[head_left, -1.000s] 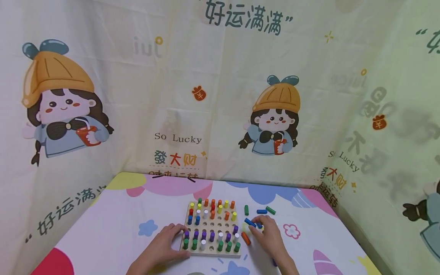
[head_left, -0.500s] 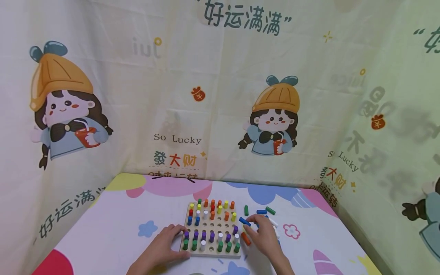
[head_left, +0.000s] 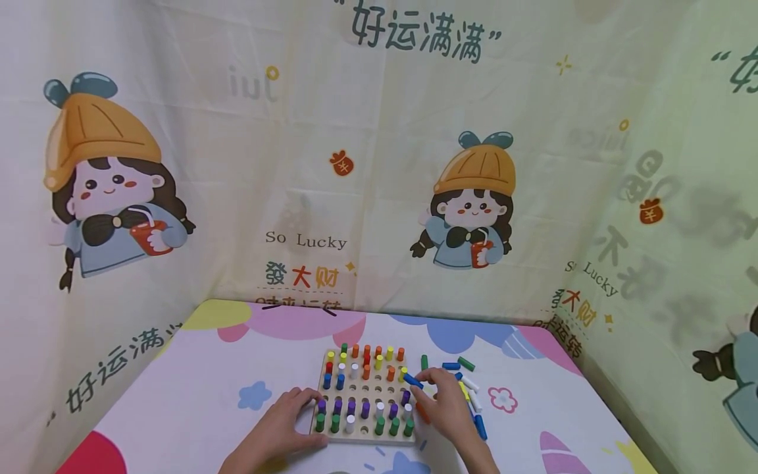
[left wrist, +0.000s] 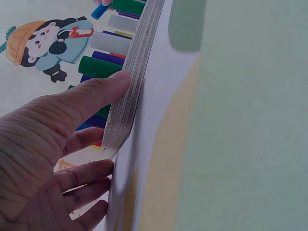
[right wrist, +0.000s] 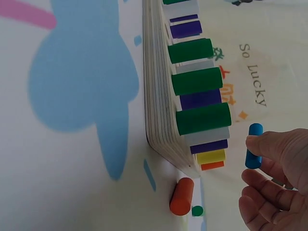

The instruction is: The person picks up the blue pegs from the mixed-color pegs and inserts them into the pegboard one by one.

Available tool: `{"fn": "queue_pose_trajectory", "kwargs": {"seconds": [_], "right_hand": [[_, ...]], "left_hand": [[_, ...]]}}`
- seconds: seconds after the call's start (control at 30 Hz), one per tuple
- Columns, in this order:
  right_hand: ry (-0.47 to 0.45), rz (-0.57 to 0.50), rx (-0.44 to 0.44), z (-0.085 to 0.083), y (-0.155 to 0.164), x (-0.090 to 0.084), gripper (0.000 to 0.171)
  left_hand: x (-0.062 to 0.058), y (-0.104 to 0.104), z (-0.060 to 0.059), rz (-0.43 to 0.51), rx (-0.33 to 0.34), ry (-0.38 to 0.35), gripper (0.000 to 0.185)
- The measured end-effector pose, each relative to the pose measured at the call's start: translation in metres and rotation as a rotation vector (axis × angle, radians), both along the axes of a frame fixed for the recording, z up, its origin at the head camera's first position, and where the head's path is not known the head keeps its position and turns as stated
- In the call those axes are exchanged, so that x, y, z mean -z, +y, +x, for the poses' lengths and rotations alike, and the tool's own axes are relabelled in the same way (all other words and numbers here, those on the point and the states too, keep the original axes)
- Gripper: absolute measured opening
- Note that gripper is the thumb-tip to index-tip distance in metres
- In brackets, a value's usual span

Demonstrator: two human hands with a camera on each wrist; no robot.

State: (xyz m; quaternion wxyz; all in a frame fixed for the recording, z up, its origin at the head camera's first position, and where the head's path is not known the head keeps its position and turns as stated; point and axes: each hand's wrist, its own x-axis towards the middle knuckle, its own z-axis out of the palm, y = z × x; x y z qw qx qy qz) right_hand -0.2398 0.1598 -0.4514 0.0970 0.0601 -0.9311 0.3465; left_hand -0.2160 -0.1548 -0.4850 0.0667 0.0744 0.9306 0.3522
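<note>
A wooden pegboard (head_left: 372, 437) holds upright pegs in several colours, with a band of bare holes across its middle. My left hand (head_left: 284, 421) steadies the board's near left corner, thumb (left wrist: 115, 84) on the front side and index finger along the left side. Between thumb and index finger, my right hand (head_left: 447, 405) pinches a blue peg (head_left: 412, 380) above the board's right edge. That peg is tilted in the head view; the right wrist view shows the hand's other fingers (right wrist: 260, 187) curled loosely below it.
Right of the board lie loose pegs: a green peg (head_left: 424, 362), a blue peg (head_left: 451, 365), a white peg (head_left: 476, 401) and others. An orange peg (right wrist: 182, 196) lies beside the board's near right corner. Printed cloth (head_left: 385, 197) hangs behind the patterned table (head_left: 195, 382).
My right hand has moved left with the blue peg, from over the loose pegs to the board's right edge. My left hand has stayed at the board's corner.
</note>
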Motion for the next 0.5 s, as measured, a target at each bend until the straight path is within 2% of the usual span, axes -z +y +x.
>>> {"fn": "queue_pose_trajectory", "kwargs": {"seconds": [0.5], "right_hand": [[0.029, -0.017, -0.027, 0.002, -0.011, 0.0, 0.015]], "left_hand": [[-0.002, 0.001, 0.001, 0.0, -0.006, -0.013, 0.072]]}}
